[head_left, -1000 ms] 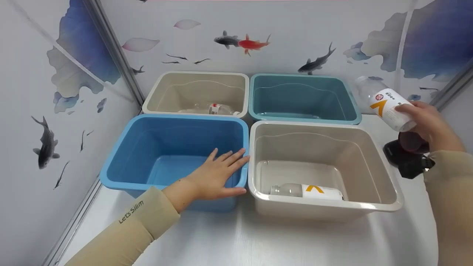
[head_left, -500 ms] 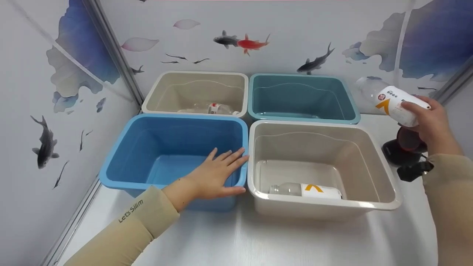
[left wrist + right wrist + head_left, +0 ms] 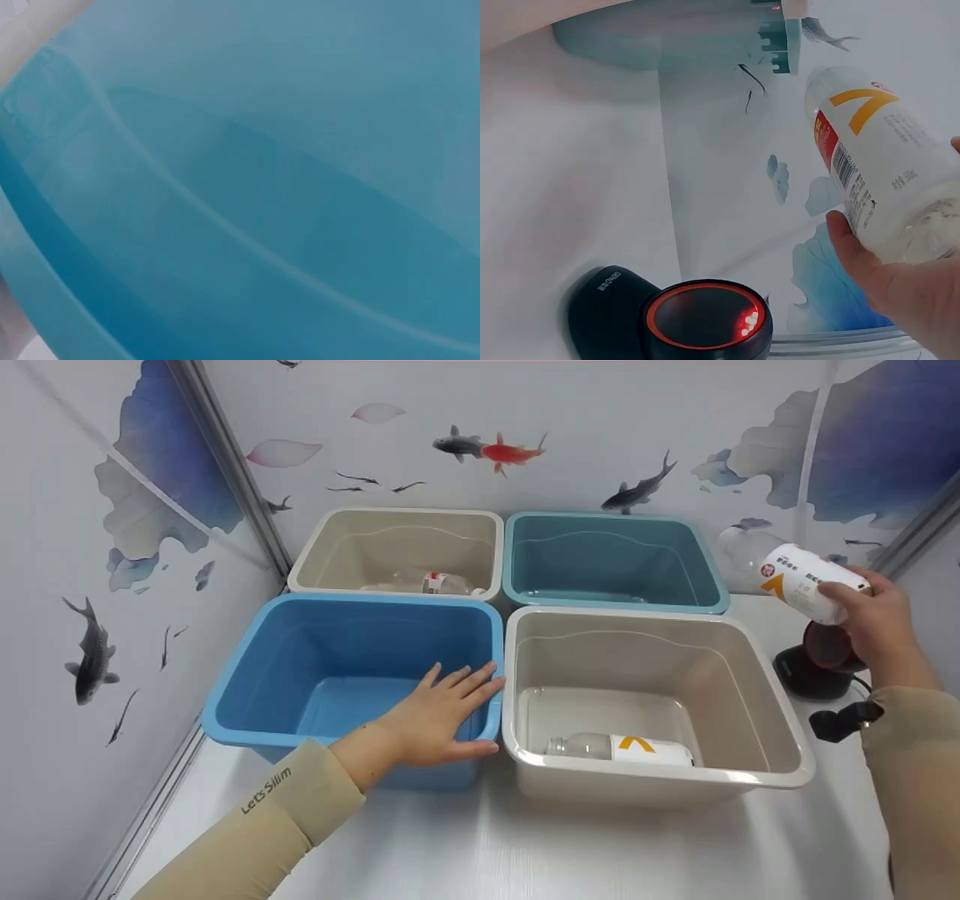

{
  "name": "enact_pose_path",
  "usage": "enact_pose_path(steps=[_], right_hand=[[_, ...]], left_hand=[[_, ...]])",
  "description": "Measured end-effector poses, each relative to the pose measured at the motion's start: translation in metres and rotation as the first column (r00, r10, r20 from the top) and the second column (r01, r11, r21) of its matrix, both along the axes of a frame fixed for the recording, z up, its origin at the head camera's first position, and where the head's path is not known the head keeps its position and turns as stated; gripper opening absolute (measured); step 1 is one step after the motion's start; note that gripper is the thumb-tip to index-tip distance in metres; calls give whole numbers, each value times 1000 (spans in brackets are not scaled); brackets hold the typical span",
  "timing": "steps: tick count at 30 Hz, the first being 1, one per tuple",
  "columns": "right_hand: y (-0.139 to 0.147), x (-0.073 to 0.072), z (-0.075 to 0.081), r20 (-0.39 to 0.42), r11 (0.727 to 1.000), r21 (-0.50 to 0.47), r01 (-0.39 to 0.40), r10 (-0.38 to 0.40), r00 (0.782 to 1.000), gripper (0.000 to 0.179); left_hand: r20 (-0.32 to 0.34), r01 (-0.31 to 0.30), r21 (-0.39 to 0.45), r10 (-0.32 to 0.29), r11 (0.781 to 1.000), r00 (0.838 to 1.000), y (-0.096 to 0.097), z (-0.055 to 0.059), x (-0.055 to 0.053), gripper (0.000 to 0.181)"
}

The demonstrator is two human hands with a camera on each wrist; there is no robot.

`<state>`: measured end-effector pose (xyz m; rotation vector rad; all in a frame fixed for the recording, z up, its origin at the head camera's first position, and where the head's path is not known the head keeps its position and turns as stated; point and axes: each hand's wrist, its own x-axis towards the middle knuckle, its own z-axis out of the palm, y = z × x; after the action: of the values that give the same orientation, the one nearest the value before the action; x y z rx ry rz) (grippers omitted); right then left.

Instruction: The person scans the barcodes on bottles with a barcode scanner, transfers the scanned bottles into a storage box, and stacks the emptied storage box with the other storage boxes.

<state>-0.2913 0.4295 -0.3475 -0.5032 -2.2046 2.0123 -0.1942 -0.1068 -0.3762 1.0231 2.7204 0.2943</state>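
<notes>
My right hand (image 3: 881, 619) grips a clear plastic bottle (image 3: 799, 570) by its base end, the thumb lying along its white label with an orange mark. The bottle is tilted, its neck end up and to the left. Below it stands a black scanner (image 3: 814, 667); its round window (image 3: 705, 315) glows red in the right wrist view, where the bottle's barcode (image 3: 845, 165) shows. My left hand (image 3: 427, 720) rests with spread fingers over the right rim of the blue bin (image 3: 292, 596). Only the bin's blue wall (image 3: 300, 210) fills the left wrist view.
A similar bottle (image 3: 622, 748) lies in the front beige bin (image 3: 660, 619). Behind stand a teal bin (image 3: 615, 521) and another beige bin (image 3: 412, 514), which holds clear bottles (image 3: 450, 583). Patterned walls (image 3: 570, 405) rise behind and beside the white table (image 3: 525, 855).
My right hand has shifted slightly right and up with the bottle, which now lies nearer to level. More of the scanner shows beneath it. The left hand stays in place.
</notes>
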Motion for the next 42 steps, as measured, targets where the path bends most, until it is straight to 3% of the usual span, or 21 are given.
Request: enact_pose_path(steps=[2,3,7,10,12,20,26,31,35,42], right_hand=[[-2,2,-3,-9,983,181,11,-9,1000,70],[-3,3,-5,-12,962,274,18,-15,1000,73],[-4,7,-16,-55,840,539,63,-40,998,74],[-4,9,-26,-132,781,609,138,-71,989,74],[-4,9,-33,-169,755,633,169,-78,982,73],[-3,14,-60,-220,671,722,168,-7,975,70],[-1,18,-69,-239,635,760,139,75,968,70],[-1,18,-71,-249,625,768,141,87,965,70],[-1,19,-69,-234,635,761,132,78,969,70],[-4,14,-57,-277,642,743,191,35,960,66]], left_hand=[[-1,2,0,-2,1000,1000,0,0,0,79],[-1,2,-1,-2,1000,1000,0,0,0,80],[3,-2,-4,2,1000,1000,0,1,0,80],[2,-3,1,3,1000,1000,1,1,0,80],[1,-3,3,3,1000,1000,0,1,0,80],[12,-9,3,9,1000,1000,0,-1,0,81],[14,-7,3,7,1000,1000,0,-2,-1,83],[-6,5,3,-5,1000,1000,0,0,0,81],[-7,2,-6,-3,1000,1000,1,0,0,81],[1,-5,-7,5,1000,1000,0,0,0,81]])
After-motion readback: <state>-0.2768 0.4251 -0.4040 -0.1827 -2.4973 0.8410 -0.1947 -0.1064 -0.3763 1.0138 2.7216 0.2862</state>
